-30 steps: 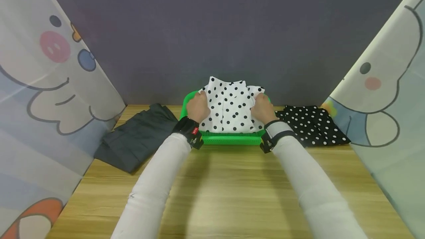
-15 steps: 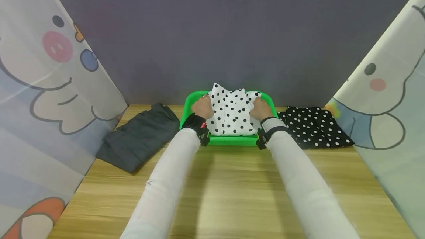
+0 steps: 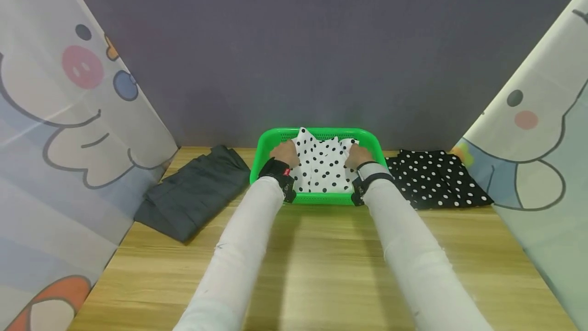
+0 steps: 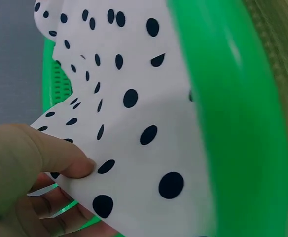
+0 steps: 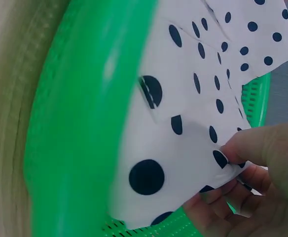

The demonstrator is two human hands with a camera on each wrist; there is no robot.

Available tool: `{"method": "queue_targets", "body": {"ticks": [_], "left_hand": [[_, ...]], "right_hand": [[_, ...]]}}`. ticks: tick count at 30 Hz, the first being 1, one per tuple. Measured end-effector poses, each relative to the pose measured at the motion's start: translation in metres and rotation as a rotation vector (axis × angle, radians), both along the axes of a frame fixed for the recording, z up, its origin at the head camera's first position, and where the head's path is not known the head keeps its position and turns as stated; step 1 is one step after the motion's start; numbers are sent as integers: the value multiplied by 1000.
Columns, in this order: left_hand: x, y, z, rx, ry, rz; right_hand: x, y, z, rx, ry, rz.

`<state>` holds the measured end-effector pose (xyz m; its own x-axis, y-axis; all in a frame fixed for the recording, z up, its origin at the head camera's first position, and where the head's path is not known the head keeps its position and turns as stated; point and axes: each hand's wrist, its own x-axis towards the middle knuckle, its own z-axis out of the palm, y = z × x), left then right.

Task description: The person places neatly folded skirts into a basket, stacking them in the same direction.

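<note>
A folded white garment with black polka dots (image 3: 323, 167) lies inside the green plastic basket (image 3: 321, 199), one pointed corner rising at the back. My left hand (image 3: 286, 153) pinches its left edge; in the left wrist view the thumb (image 4: 75, 160) presses on top and the fingers curl beneath. On the opposite side, my right hand (image 3: 358, 156) pinches the right edge, thumb (image 5: 247, 147) above and fingers under the fabric. Both hands are within the basket's rim. The garment's underside is hidden, and green basket mesh shows between the fingers.
Left of the basket lies a folded dark grey garment (image 3: 195, 193). A folded black garment with white dots (image 3: 436, 180) lies to the right. Behind the wooden table (image 3: 326, 264) stands a dark grey panel (image 3: 321, 50), with cartoon-printed sheets (image 3: 27, 178) at both sides.
Both hands have lowered the white polka-dot garment into the basket and moved slightly closer together. More of the basket's back rim now shows. The other garments have stayed put.
</note>
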<state>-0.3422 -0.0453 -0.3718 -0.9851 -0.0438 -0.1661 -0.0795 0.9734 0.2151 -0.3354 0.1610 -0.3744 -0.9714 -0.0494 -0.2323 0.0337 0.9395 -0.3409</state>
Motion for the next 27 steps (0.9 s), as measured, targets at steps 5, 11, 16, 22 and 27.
{"method": "queue_targets", "body": {"ticks": [5, 11, 16, 22, 27], "left_hand": [[8, -1, 0, 33, -49, -4], [7, -2, -6, 41, -62, -2], [1, -3, -14, 56, -70, 12], [-3, -7, -22, 32, -81, -8], [0, -8, -19, 35, -123, -7]], "right_hand": [[1, -3, -6, -12, -91, -21], [-3, -3, -13, -42, -165, -43], [-3, -2, -15, -79, -174, -73], [6, -2, -12, -76, -164, -59], [12, 2, -9, -41, -188, 4]]}}
